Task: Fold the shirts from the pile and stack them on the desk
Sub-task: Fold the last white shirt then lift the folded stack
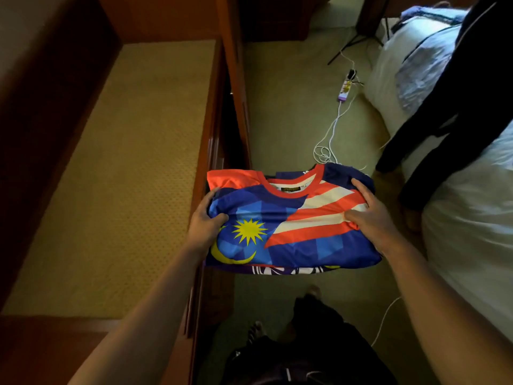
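Blue folded shirt (288, 220), two gripping hands (206, 222)

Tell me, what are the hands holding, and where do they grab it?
A folded flag-print shirt. The left hand grips its left edge, the right hand its right edge, thumbs on top.

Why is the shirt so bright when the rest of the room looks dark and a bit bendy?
Head view: light falls on the folded shirt and the bed, while the wooden desk edges sink into shadow; the wide lens bows straight lines near the borders; the left hand and right hand look slightly soft.
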A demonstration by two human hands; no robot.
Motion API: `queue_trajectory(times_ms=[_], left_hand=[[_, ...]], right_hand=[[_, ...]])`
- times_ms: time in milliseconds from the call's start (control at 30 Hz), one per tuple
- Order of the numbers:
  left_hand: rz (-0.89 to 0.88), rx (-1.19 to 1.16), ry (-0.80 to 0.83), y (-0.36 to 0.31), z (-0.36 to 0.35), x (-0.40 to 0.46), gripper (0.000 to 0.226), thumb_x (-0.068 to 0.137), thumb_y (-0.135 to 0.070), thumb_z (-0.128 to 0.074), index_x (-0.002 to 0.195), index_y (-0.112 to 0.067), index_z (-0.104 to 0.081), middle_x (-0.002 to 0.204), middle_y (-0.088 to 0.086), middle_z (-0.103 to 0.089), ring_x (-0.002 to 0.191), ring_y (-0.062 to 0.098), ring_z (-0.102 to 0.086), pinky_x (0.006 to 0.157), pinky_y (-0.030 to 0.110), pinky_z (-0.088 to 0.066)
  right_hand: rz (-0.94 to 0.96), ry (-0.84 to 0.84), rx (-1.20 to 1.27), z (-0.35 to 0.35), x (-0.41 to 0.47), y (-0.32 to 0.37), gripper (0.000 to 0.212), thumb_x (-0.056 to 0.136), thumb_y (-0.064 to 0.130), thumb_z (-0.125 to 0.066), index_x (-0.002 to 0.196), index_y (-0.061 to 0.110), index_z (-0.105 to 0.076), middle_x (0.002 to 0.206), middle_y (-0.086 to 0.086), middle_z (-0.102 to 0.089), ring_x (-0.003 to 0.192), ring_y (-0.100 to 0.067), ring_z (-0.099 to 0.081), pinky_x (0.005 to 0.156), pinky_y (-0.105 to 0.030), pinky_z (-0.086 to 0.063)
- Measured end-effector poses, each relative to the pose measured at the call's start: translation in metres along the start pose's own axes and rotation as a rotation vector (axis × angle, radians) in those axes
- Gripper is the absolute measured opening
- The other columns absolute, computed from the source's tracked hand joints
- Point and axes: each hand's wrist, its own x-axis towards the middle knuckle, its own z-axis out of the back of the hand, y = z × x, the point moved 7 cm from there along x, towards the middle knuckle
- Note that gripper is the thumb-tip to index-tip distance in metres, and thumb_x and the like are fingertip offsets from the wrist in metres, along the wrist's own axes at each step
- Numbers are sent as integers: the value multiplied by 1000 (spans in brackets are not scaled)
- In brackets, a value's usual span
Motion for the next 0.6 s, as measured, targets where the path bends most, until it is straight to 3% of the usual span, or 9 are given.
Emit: queue_trajectory(times_ms=[133,333,467,600], left_hand=[[5,32,18,-21,-44,51,67,73,9,-59,132,-22,-49,129,6,-59,107,13,-61,90,25,-51],[33,20,-21,-53,-120,120,65,81,20,-51,135,-16,-48,110,-6,-62,84,-9,-64,68,9,-49],[51,8,-43,-73,-153,158,66,82,17,-53,138,-18,-48,118,2,-63,90,1,-65,72,15,-53],[25,8,-84,-96,-180,195,66,81,19,-52,136,-16,-48,115,-2,-62,89,-3,-65,71,13,-51]], right_hand=[[-31,-13,60,31,50,-1,77,81,11,-63,139,51,-32,128,4,-42,104,-19,-52,78,-34,-48],[-33,0,26,91,139,9,76,83,14,-64,142,49,-29,128,5,-43,106,-19,-50,81,-35,-47],[-20,19,3,122,191,22,77,82,18,-66,141,51,-28,127,5,-44,109,-20,-51,89,-42,-51],[8,32,40,144,244,43,80,77,10,-65,141,47,-34,127,0,-47,107,-22,-54,89,-40,-50]])
